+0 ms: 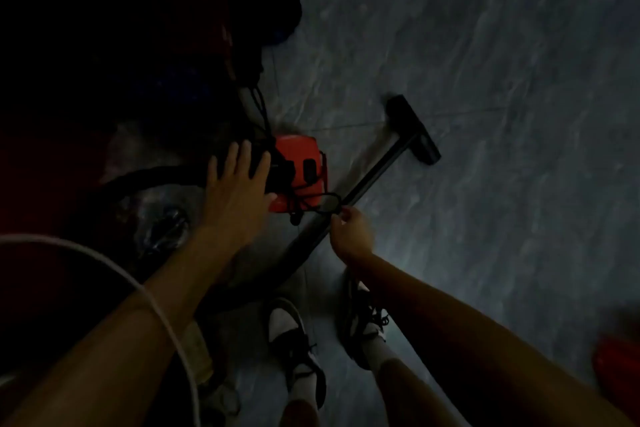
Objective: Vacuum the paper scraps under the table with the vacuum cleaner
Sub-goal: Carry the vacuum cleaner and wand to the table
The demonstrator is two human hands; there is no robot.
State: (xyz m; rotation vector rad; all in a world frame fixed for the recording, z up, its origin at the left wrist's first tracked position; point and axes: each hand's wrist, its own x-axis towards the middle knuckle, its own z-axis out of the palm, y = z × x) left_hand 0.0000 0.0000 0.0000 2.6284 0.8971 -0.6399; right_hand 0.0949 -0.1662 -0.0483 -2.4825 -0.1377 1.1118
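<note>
One thin black cord (338,200) in the grip, one red plastic vacuum cleaner (298,149) beside it, two black-and-white shoes (294,340) below.

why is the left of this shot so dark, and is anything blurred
Head view: underlit overall; upper left near black, unreadable; the floor at right catches dim light, its pattern smeared by blur; the red vacuum body, the open left hand and the right hand pinching the black cord are legible.

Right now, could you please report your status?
Left grip spread over red vacuum cleaner. Right grip pinches black cord. Floor head lies on tiles; no scraps in view.
</note>
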